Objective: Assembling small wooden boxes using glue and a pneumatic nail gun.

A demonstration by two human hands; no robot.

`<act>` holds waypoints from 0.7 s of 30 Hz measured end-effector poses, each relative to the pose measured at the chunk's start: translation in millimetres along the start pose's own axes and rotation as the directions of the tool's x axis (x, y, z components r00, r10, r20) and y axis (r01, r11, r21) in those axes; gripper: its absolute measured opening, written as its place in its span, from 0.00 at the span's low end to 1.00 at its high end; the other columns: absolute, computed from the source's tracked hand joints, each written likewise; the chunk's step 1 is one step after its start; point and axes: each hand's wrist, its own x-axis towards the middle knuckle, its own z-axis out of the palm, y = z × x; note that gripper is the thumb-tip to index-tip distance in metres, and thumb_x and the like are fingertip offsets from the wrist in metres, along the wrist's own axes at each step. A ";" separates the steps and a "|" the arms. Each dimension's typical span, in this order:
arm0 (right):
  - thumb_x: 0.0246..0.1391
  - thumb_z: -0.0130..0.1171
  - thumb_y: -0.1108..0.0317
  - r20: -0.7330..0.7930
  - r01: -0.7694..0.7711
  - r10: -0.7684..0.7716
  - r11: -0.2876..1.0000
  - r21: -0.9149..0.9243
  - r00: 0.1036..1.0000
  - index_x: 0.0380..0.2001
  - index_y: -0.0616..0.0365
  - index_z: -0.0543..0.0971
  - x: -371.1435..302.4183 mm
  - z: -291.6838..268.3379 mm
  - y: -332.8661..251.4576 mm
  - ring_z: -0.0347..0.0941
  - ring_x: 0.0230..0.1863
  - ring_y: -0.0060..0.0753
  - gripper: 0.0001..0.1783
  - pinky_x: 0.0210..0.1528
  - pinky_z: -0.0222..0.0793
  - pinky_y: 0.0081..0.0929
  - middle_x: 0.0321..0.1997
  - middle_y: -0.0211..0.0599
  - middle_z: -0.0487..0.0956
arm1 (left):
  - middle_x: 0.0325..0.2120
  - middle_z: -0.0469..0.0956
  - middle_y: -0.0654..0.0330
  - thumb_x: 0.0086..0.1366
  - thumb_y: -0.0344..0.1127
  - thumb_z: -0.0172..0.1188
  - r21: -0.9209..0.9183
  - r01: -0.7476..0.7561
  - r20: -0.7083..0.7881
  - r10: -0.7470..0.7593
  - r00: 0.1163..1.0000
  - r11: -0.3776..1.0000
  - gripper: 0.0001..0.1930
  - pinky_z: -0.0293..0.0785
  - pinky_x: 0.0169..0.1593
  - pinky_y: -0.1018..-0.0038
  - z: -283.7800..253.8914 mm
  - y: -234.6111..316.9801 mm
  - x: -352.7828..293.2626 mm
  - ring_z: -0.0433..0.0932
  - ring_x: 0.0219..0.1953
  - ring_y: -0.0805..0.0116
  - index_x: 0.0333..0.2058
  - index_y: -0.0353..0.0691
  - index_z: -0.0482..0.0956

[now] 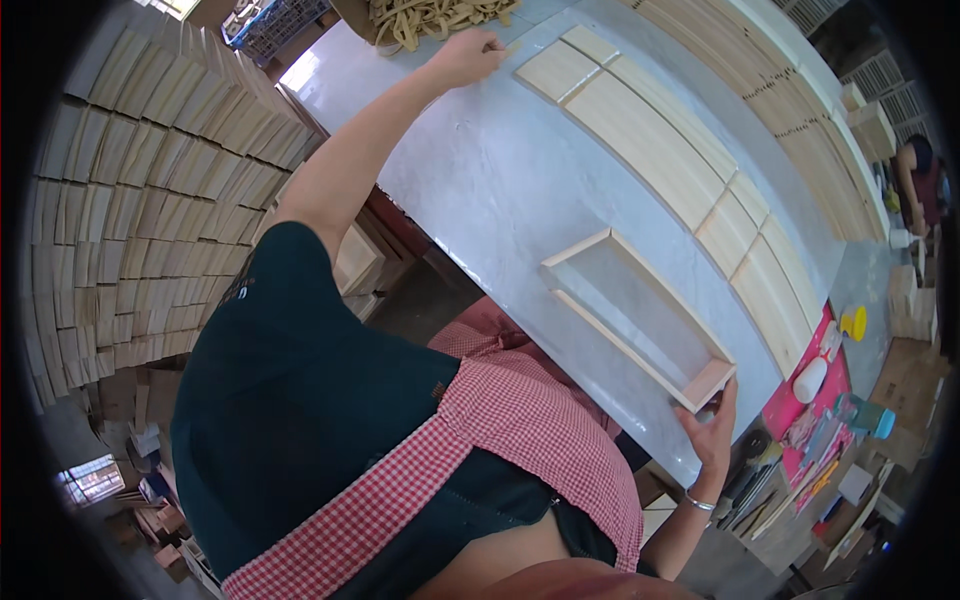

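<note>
A narrow rectangular wooden frame (640, 348), open in the middle, stands on the pale table near its front edge. At the frame's right-hand end, my right hand (712, 430) grips the corner between thumb and fingers. My left arm stretches to the far left of the table. There, my left hand (470, 60) is closed, with a small tan strip (513, 48) showing at its fingertips. Just beyond that hand is a heap of tan, band-like strips (430, 18). Flat wooden panels (650, 150) lie in a row behind the frame.
Long stacked boards (770, 90) line the table's far side. Wooden pieces (150, 190) are piled high on the left. At the right are a pink sheet (775, 410), a white bottle (810, 380), a yellow object (853, 322), a jar (870, 415) and tools. Another person (918, 180) is at the far right.
</note>
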 end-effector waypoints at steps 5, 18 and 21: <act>0.44 0.68 0.76 -0.087 0.008 0.002 0.993 0.119 0.996 0.69 0.63 0.60 -17.1 -2.2 -8.0 0.72 0.42 0.35 0.47 0.47 0.71 0.29 0.59 0.45 0.73 | 0.29 0.82 0.59 0.66 0.32 0.63 -0.603 -0.127 0.065 0.207 0.976 0.787 0.06 0.75 0.35 0.78 -10.6 76.5 -74.3 0.77 0.30 0.73 0.35 0.36 0.85; 0.51 0.63 0.78 -0.528 0.639 -0.492 0.758 0.130 0.692 0.50 0.64 0.79 -31.9 75.7 -157.4 0.74 0.38 0.31 0.20 0.46 0.70 0.26 0.47 0.42 0.80 | 0.28 0.79 0.65 0.54 0.23 0.71 -0.801 -0.069 0.353 0.562 0.748 0.595 0.09 0.70 0.36 0.82 77.4 257.1 -239.1 0.72 0.30 0.77 0.34 0.40 0.87; 0.51 0.61 0.81 -0.538 0.556 -0.368 0.795 0.241 0.759 0.45 0.63 0.81 -36.1 79.5 -156.9 0.74 0.38 0.32 0.16 0.45 0.70 0.25 0.44 0.40 0.80 | 0.23 0.80 0.64 0.53 0.26 0.70 -0.804 -0.078 0.307 0.523 0.795 0.590 0.05 0.72 0.34 0.81 89.5 250.2 -246.9 0.72 0.27 0.77 0.31 0.36 0.86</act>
